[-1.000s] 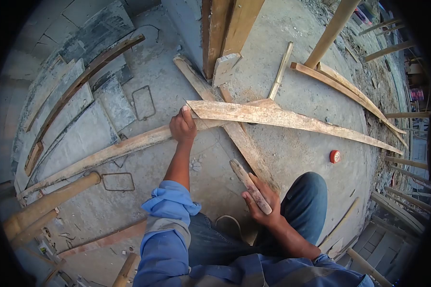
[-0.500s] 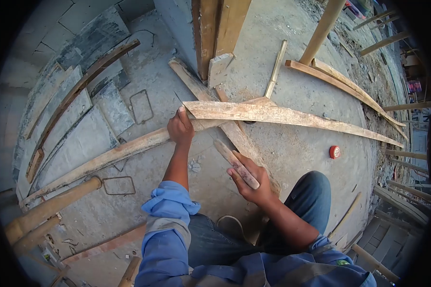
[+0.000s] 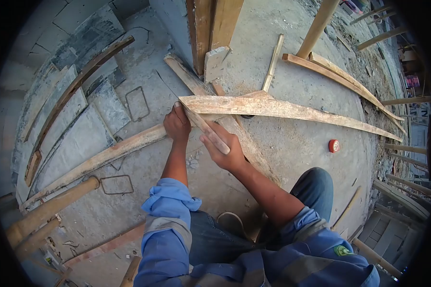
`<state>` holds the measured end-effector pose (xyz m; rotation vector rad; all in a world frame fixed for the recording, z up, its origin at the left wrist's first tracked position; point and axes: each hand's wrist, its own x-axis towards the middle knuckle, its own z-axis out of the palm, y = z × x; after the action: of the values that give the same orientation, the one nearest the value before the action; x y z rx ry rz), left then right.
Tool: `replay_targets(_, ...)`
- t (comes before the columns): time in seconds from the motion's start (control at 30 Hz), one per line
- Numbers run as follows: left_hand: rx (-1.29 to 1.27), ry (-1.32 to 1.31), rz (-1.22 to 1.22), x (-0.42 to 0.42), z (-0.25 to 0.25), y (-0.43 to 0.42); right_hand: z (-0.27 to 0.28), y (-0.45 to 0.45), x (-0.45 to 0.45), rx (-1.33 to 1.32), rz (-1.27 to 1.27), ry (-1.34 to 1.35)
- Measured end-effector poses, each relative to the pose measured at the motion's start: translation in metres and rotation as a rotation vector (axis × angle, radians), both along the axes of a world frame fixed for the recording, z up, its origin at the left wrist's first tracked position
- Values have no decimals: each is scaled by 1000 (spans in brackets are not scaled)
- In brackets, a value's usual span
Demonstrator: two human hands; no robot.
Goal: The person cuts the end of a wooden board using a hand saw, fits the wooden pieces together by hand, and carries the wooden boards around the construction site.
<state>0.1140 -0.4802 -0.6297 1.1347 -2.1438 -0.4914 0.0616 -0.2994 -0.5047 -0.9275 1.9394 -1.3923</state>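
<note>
My right hand [image 3: 223, 147] is closed around the straight wooden handle of a handsaw [image 3: 207, 129]. Its thin blade reaches up and left past the slanted end of a long wooden board [image 3: 273, 110]. At that same end, my left hand [image 3: 177, 123] grips the board, with the thumb up near the blade. The handle's upper part lies close to my left fingers, and whether the teeth touch the wood cannot be made out. Under the board are a long timber [image 3: 100, 154] and a slanting plank [image 3: 246, 143], which cross each other.
A red tape measure [image 3: 334, 146] lies on the concrete floor to the right. Bent metal wire loops [image 3: 117, 184] and grey panels [image 3: 103, 103] are at left. A wooden post [image 3: 220, 26] stands ahead; bamboo poles [image 3: 52, 208] lie lower left. More timbers [image 3: 340, 79] rest at right.
My right hand has pushed the handsaw forward and to the left, so the handle is now up at the board's end and more blade shows beyond it. My left hand keeps its hold.
</note>
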Motion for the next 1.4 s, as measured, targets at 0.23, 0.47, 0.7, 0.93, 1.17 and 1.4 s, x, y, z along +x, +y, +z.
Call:
replay_targets(0.23,96,-6,-3,4,-8,2,38,114,28,35,-36,159)
replay_targets(0.47,-25,-71,-37,5,2,2,-8,-47,-9,-26,-24,42)
replay_targets(0.7,76,53,-2,6,-3,2,27,104,25,46,5,233)
replay_targets(0.93,-131,18,-26,5,-7,1,-18,-31,-5,-109,-20,81)
replay_targets(1.17,85,-13,30,11,-3,5,39,135,25,71,10,230)
replay_targets(1.4,-30,-52,-24,14,-7,8,-4,-29,-3,-67,-16,-17)
